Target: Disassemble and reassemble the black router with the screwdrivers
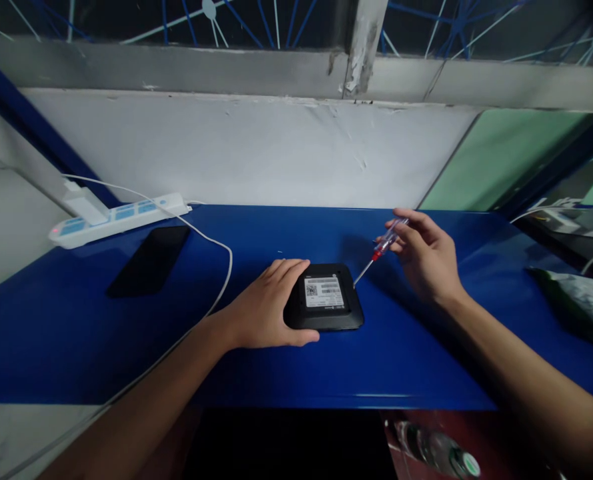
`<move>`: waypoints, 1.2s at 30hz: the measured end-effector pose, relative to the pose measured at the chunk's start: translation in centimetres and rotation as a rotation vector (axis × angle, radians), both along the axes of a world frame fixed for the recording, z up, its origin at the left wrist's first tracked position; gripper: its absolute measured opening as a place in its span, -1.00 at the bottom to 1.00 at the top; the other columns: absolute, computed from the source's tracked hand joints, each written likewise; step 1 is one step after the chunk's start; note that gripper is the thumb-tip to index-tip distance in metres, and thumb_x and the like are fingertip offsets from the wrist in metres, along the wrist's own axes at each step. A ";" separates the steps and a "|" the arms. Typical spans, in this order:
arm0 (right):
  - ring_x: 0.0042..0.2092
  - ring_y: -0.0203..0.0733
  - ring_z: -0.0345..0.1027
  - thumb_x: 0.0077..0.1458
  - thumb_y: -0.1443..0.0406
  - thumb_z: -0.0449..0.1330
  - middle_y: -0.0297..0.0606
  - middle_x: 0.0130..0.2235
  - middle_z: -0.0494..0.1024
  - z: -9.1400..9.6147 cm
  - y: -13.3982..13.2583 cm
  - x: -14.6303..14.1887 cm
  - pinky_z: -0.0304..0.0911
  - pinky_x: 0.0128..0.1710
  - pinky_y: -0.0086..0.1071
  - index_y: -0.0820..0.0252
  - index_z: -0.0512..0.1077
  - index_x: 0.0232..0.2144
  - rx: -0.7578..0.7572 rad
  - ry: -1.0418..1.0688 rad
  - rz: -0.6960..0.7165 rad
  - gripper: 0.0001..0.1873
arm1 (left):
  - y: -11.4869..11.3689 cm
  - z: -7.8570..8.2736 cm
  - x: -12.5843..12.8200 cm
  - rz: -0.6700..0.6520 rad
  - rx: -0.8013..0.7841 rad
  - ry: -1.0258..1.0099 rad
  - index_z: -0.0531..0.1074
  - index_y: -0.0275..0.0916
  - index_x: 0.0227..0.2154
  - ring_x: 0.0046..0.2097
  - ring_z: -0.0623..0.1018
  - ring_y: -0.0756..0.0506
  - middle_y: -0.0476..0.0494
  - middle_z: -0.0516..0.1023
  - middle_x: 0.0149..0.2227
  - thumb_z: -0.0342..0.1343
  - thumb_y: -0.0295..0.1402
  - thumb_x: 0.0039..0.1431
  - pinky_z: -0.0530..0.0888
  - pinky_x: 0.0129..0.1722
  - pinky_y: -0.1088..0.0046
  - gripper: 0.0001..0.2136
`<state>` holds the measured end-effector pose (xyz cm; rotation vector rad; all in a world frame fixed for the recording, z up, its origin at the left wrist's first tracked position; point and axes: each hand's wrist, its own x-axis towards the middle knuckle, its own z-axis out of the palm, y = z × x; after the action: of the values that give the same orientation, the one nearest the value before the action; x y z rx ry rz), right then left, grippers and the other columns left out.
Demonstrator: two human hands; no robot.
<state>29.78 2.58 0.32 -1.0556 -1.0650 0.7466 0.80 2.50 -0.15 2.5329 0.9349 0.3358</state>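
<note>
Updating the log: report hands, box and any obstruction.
Left hand grips black box, label up. Right hand holds screwdriver, tip at box's far right corner. White cable lies left, apart.

Your left hand (266,307) and right hand (424,257) are bare from fingertip to wrist. You have long, slender fingers, and the nails look short, though they are small in this view. Low ridges mark the knuckles on your right hand. Your left forearm (166,393) is bare along all of its visible length, slim and smooth in outline, widening gradually from a narrow wrist. Your right forearm (516,363) is bare too and of the same slim build, and it turns dim and blurred in shadow near the picture's edge
</note>
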 end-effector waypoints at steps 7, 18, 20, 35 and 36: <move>-0.35 -0.27 0.54 0.12 0.22 0.30 -0.36 -0.24 0.56 -0.2 -0.6 -0.7 0.52 -0.28 -0.29 -0.02 0.51 -0.18 -0.020 -0.021 0.129 -0.82 | 0.2 0.3 0.0 0.011 -0.023 0.016 -0.07 -0.28 0.37 0.38 0.09 -0.49 -0.47 0.10 0.36 0.26 0.15 -0.05 0.15 0.29 -0.23 0.04; -0.36 -0.27 0.53 0.11 0.23 0.28 -0.36 -0.25 0.57 -0.1 -0.7 -0.9 0.51 -0.28 -0.28 -0.01 0.51 -0.18 -0.049 -0.009 0.157 -0.82 | 0.2 0.2 -0.1 0.004 -0.022 0.010 -0.07 -0.25 0.37 0.38 0.08 -0.48 -0.45 0.10 0.36 0.26 0.16 -0.04 0.15 0.29 -0.21 0.04; -0.36 -0.28 0.53 0.11 0.24 0.29 -0.36 -0.24 0.57 -0.1 -0.8 -0.9 0.50 -0.29 -0.31 -0.01 0.51 -0.18 -0.041 -0.003 0.161 -0.82 | 0.2 0.2 -0.1 0.004 -0.014 0.011 -0.08 -0.24 0.37 0.38 0.08 -0.47 -0.45 0.10 0.36 0.25 0.16 -0.03 0.15 0.30 -0.20 0.03; -0.34 -0.24 0.56 0.13 0.23 0.30 -0.36 -0.24 0.56 -0.2 -0.8 -0.6 0.50 -0.33 -0.31 0.01 0.50 -0.14 0.023 -0.104 0.179 -0.79 | 0.2 0.2 0.0 0.017 -0.043 -0.003 -0.04 -0.28 0.38 0.37 0.08 -0.51 -0.42 0.10 0.37 0.28 0.12 -0.06 0.14 0.30 -0.20 0.04; -0.34 -0.25 0.56 0.13 0.23 0.30 -0.36 -0.23 0.56 -0.2 -0.8 -0.5 0.50 -0.33 -0.32 0.01 0.51 -0.14 0.030 -0.103 0.167 -0.79 | 0.2 0.2 0.0 0.014 -0.052 -0.005 -0.04 -0.27 0.38 0.37 0.08 -0.51 -0.42 0.10 0.37 0.28 0.12 -0.07 0.15 0.30 -0.21 0.04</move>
<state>29.27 1.82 0.11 -0.9967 -1.2611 0.8142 0.78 2.68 0.07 2.4783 0.9479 0.3177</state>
